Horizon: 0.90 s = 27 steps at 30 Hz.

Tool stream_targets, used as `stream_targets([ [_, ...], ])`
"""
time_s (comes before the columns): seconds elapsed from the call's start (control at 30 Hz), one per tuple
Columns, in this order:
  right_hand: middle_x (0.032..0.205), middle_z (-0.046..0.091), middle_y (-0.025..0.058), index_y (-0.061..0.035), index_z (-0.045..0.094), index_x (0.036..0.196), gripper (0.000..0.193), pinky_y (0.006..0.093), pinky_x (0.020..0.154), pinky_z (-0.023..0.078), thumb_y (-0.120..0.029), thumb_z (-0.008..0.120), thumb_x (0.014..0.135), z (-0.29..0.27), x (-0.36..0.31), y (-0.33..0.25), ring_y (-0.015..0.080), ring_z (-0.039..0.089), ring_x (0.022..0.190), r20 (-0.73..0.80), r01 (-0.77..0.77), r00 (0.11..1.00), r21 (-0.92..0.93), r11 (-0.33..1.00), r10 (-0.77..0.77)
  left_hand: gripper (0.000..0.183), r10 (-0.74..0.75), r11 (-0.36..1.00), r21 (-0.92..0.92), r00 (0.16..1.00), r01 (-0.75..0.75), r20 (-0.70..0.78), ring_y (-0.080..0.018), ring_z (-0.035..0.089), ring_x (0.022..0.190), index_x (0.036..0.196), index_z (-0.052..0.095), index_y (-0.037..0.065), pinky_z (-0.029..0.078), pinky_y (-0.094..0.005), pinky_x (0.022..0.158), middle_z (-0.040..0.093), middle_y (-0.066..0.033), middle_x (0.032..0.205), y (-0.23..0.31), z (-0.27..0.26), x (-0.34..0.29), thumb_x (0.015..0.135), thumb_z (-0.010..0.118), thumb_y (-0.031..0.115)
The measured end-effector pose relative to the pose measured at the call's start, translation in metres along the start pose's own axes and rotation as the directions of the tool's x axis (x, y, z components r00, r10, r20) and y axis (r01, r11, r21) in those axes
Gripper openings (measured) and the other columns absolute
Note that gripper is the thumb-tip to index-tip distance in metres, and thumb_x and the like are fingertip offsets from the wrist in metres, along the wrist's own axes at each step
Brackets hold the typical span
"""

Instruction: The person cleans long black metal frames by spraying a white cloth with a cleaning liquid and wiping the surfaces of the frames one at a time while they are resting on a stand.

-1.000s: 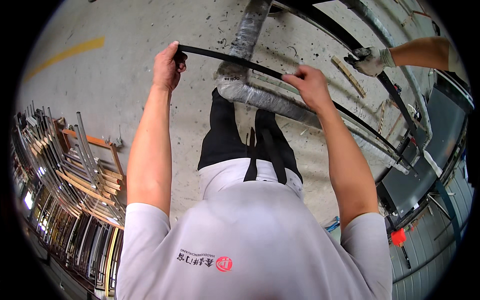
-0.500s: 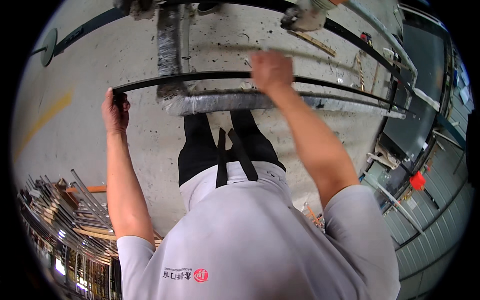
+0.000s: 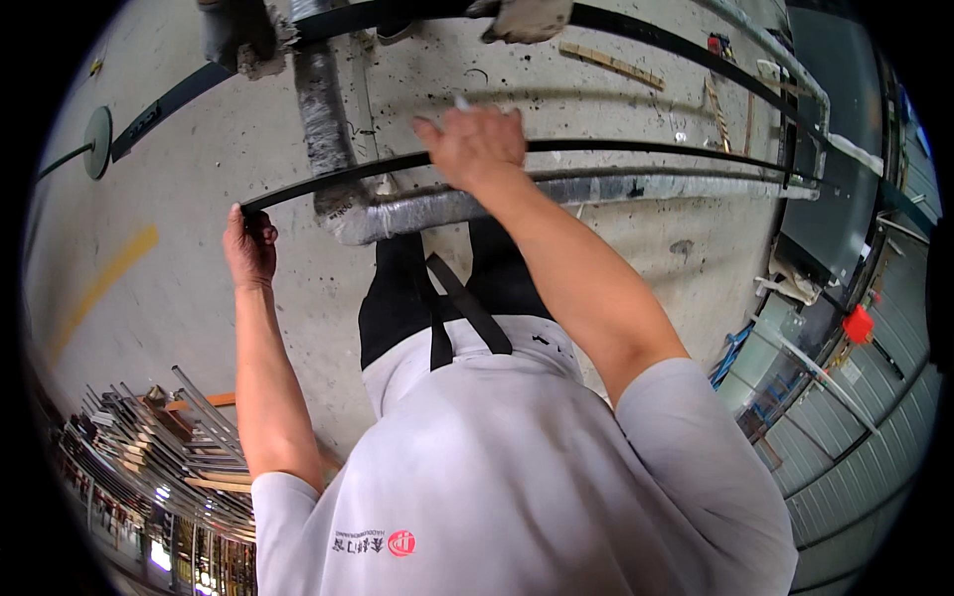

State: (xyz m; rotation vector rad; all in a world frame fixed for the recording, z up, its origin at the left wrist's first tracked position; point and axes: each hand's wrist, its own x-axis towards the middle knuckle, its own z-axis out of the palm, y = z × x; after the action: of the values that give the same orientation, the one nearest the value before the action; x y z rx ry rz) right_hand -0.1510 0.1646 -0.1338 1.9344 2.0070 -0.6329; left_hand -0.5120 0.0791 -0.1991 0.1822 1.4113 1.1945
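A long black strip stretches from side to side in front of me, above a film-wrapped support bar. At its left end my left hand is closed round it, thumb on top. Over the middle of the strip lies my right hand, open, with the thumb apart from the fingers. A small pale bit shows beyond its fingertips; I cannot tell whether the hand touches it. Farther off, another person's gloved hands, one at the left and one nearer the middle, are at a second black bar.
Another wrapped bar meets the support at a corner. Wooden pieces lie on the concrete floor. A round grey disc stands far left. Metal profiles are racked lower left. A dark panel and a red object are at right.
My right hand has moved left along the strip, and its fingers are now spread. My left hand still grips the end. The other person's gloved hands have shifted left in view.
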Motion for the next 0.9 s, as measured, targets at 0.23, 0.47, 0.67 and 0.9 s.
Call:
stream_targets([
  [0.23, 0.101, 0.07, 0.0085, -0.0216, 0.066, 0.123, 0.038, 0.0506, 0.084, 0.049, -0.037, 0.036, 0.105, -0.02, -0.013, 0.157, 0.0298, 0.068, 0.096, -0.053, -0.169, 0.986, -0.259, 0.951, 0.16, 0.033, -0.01, 0.998, 0.058, 1.0, 0.009, 0.027, -0.0141, 0.043, 0.055, 0.086, 0.055, 0.009, 0.035, -0.0281, 0.051, 0.047, -0.0027, 0.065, 0.006, -0.009, 0.003, 0.1, 0.058, 0.038],
  [0.47, 0.112, 0.069, 0.0147, -0.0128, 0.061, 0.131, 0.066, 0.0529, 0.095, 0.047, -0.066, 0.038, 0.098, -0.01, -0.009, 0.077, 0.0308, 0.065, 0.108, 0.095, -0.103, 0.99, 0.033, 0.994, 0.1, 0.031, 0.001, 0.998, -0.06, 0.99, 0.007, 0.138, -0.0141, 0.048, 0.064, 0.097, 0.061, 0.008, 0.036, -0.0278, 0.054, 0.055, -0.0038, 0.074, -0.005, -0.025, 0.01, 0.103, 0.055, 0.038],
  [0.67, 0.107, 0.071, 0.0143, -0.0091, 0.067, 0.114, 0.065, 0.0512, 0.1, 0.041, -0.064, 0.035, 0.1, -0.019, -0.019, 0.116, 0.0288, 0.066, 0.108, 0.038, -0.088, 0.996, 0.067, 0.994, 0.086, 0.031, -0.029, 1.0, 0.014, 0.979, 0.027, 0.2, -0.0149, 0.05, 0.065, 0.098, 0.063, 0.009, 0.037, -0.0271, 0.055, 0.06, -0.0054, 0.079, 0.002, -0.041, 0.013, 0.102, 0.057, 0.038],
  [0.9, 0.105, 0.072, 0.0181, -0.0126, 0.068, 0.104, 0.047, 0.0495, 0.101, 0.038, -0.044, 0.033, 0.103, -0.019, -0.035, 0.404, 0.0367, 0.065, 0.102, -0.247, -0.42, 0.881, -0.012, 0.908, 0.404, 0.032, -0.055, 0.997, -0.04, 0.987, 0.062, 0.152, -0.0135, 0.048, 0.065, 0.094, 0.062, 0.009, 0.037, -0.0276, 0.056, 0.057, -0.0029, 0.075, 0.003, -0.037, 0.02, 0.101, 0.058, 0.04],
])
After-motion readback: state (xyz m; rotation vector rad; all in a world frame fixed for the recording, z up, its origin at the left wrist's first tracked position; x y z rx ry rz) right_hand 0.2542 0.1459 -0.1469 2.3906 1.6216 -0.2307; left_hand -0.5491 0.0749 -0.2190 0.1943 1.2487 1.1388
